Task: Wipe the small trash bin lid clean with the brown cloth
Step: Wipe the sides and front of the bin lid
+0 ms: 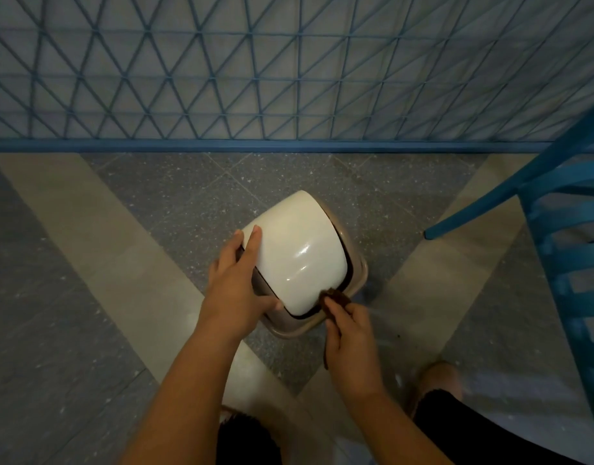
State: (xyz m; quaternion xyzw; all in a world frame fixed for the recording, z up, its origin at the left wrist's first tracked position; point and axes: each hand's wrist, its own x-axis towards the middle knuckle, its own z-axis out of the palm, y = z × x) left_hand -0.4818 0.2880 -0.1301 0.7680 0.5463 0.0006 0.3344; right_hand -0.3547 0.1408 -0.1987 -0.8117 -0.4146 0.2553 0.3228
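The small trash bin (302,260) stands mid-frame on the tiled floor (87,330), with open floor to its left and lower left where a hand could pass freely. Across the upper frame a blue mesh fence (255,78) closes off the far side, leaving only a band of bare floor between it and the bin. On the right a blue chair (563,246) narrows the passage, one leg planted near the bin's upper right, while the left hand (242,280) and right hand (349,340) crowd the bin's near edge.
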